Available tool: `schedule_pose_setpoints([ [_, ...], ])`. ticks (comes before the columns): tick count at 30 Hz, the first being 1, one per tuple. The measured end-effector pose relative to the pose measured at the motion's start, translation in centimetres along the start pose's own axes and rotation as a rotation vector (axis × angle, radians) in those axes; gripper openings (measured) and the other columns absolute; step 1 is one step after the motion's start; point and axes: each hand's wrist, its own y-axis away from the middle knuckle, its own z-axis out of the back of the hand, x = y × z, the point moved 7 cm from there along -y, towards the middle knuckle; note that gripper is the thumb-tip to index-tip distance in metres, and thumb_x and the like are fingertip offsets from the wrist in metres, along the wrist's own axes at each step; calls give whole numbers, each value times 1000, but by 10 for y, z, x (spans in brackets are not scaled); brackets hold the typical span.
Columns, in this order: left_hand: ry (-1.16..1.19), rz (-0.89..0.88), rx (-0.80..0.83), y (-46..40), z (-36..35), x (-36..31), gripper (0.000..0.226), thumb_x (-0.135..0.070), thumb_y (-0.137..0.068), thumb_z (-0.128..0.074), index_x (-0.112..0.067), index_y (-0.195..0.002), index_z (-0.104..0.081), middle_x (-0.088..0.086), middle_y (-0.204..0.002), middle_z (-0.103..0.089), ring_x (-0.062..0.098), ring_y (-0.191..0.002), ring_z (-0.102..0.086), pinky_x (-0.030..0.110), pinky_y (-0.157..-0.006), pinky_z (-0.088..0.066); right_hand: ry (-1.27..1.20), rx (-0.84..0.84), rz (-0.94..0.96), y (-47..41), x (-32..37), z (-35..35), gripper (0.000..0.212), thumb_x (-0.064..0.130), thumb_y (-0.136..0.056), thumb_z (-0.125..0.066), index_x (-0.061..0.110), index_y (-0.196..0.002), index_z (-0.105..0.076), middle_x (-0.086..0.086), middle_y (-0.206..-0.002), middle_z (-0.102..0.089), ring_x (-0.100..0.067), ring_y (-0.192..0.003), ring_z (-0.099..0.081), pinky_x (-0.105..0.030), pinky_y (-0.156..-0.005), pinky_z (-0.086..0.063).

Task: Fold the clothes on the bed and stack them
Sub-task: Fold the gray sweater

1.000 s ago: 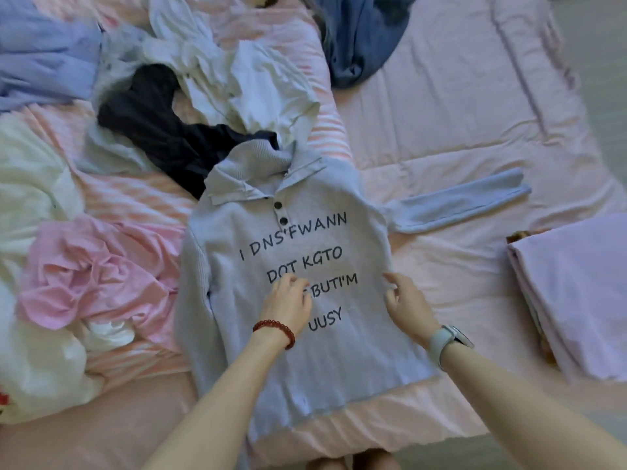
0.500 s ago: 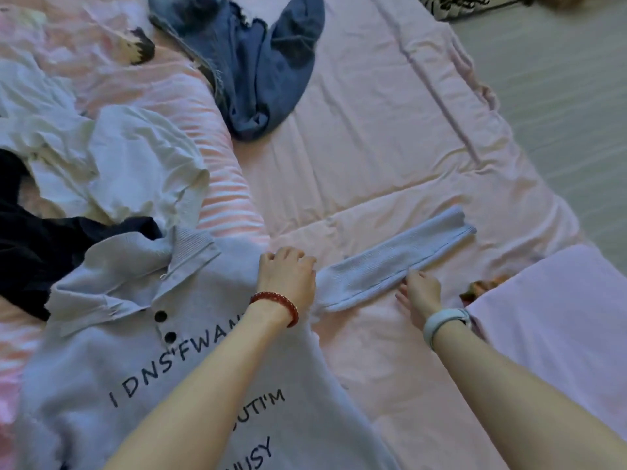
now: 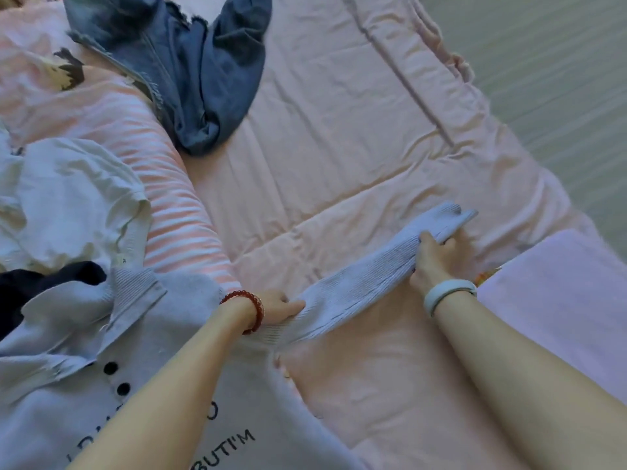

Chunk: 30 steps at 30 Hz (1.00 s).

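A pale grey knit sweater point(image 3: 190, 385) with black lettering and two dark buttons lies face up on the pink bed point(image 3: 339, 147). Its sleeve point(image 3: 366, 276) stretches out to the right. My left hand point(image 3: 278, 307), with a red bead bracelet at the wrist, grips the sleeve near the shoulder. My right hand point(image 3: 431, 259), with a pale wristband, holds the sleeve close to the cuff and lifts it slightly off the sheet.
Blue jeans point(image 3: 190, 69) lie crumpled at the top. A white garment point(image 3: 68, 205) and a black one point(image 3: 40, 283) sit at the left on a pink striped cloth point(image 3: 169, 198). A folded lilac item point(image 3: 563, 300) rests at the right. The bed edge and floor point(image 3: 559, 79) are at the upper right.
Both hands left the sweater's front and moved to its right sleeve. My left hand now grips the shoulder end and my right hand has taken hold near the cuff.
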Motion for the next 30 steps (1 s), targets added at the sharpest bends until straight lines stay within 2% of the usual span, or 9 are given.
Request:
schedule_pose_setpoints([
  [4, 116, -86, -309, 17, 30, -10, 34, -41, -97, -35, -13, -90, -53, 3, -93, -55, 23, -93, -53, 27, -73, -34, 84, 25, 53, -2, 23, 14, 5, 23, -83, -50, 25, -79, -49, 1, -89, -62, -28, -91, -62, -50, -89, -50],
  [8, -11, -55, -802, 57, 66, -13, 26, -44, -96, -39, -21, -84, -44, 3, -98, -61, 27, -98, -57, 31, -69, -34, 20, 8, 141, 10, 50, 20, 7, 8, -90, -43, 14, -88, -47, -8, -95, -54, -25, -88, -54, -47, -91, -48],
  [13, 534, -177, -777, 70, 71, -7, 25, -26, -94, -51, -11, -114, -55, 9, -119, -56, 23, -110, -53, 33, -90, -41, 101, 108, 459, 66, 95, 6, 10, 8, -96, -41, 5, -95, -50, -1, -79, -48, -17, -76, -44, -27, -73, -38],
  [17, 1464, -271, -458, 116, 52, -5, 23, -27, -98, -43, -9, -102, -56, 8, -107, -60, 22, -90, -60, 33, -79, -48, 140, 369, 658, 155, 112, -18, 14, 9, -95, -45, 19, -91, -54, 7, -70, -52, 2, -62, -45, -14, -61, -36],
  [20, 1759, -396, -401, 170, 40, 13, 37, -42, -94, -41, -10, -99, -59, 7, -101, -63, 23, -89, -63, 39, -80, -53, 226, 629, 787, 228, 91, -38, 13, 19, -91, -52, 24, -92, -63, -10, -63, -51, -2, -57, -39, -20, -56, -35],
  [23, 1922, -461, -357, 211, 22, 57, 70, -65, -70, -49, -11, -114, -58, 11, -111, -65, 29, -100, -65, 44, -82, -55, 414, 819, 1093, 304, 55, -52, 31, 21, -91, -50, 17, -118, -63, 1, -83, -67, 10, -74, -57, -11, -67, -46],
  [25, 1956, -495, -307, 232, 9, 90, 89, -72, -59, -62, -9, -121, -57, 16, -114, -65, 31, -105, -64, 47, -86, -53, 542, 931, 1329, 348, 24, -59, 33, 19, -91, -48, 17, -122, -62, 0, -111, -69, -9, -96, -66, -27, -78, -54],
  [28, 1775, -224, -577, 238, -20, 158, 42, -33, -81, -69, 1, -103, -62, 12, -85, -69, 21, -72, -69, 28, -61, -58, 663, 1020, 1568, 391, -22, -62, 32, 20, -91, -47, 17, -117, -65, -3, -114, -68, -22, -91, -68, -33, -69, -57],
  [30, 1659, 10, -766, 237, -39, 200, 11, -7, -85, -65, 1, -91, -63, 12, -84, -67, 21, -69, -64, 30, -69, -55, 746, 1052, 1623, 400, -50, -63, 33, 20, -89, -51, 16, -119, -63, -3, -116, -67, -22, -96, -66, -37, -76, -57],
])
